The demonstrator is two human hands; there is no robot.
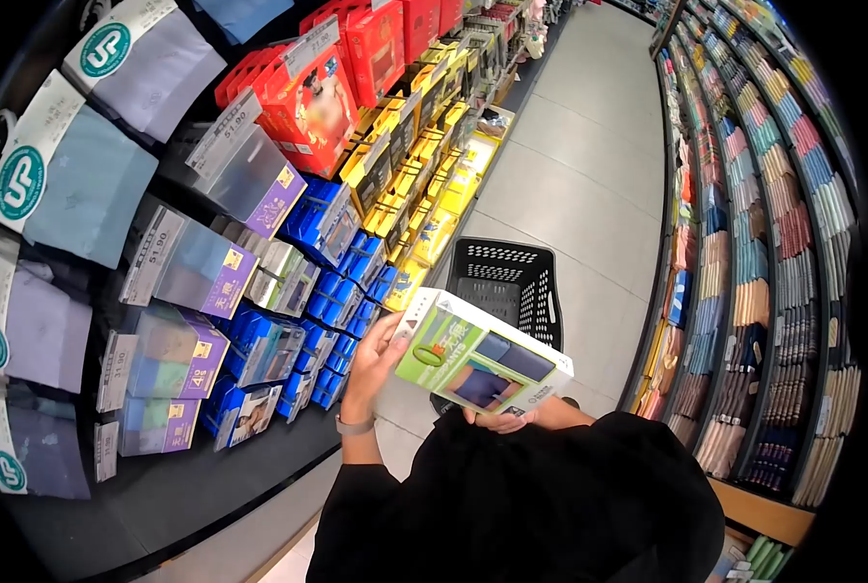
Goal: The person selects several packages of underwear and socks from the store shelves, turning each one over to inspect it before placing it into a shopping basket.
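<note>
A flat green and white box of underpants [480, 358], with dark garments pictured on its front, is held tilted before my body. My left hand [377, 352] grips its left end, the fingers along the edge. Under the lower edge, my right hand [500, 420] supports the box; part of that hand is hidden behind it. Beyond the box, a black plastic shopping basket [526, 255] with perforated sides is partly covered by it. Blue boxes [332, 296] hang on the rack close to my left hand.
On the left, a display rack carries yellow boxes [395, 165], red boxes [307, 107], purple-labelled clear boxes [176, 355] and hanging garments with UP labels [89, 185]. Long shelves of folded textiles [749, 253] line the right side. A tiled aisle floor [589, 146] runs between.
</note>
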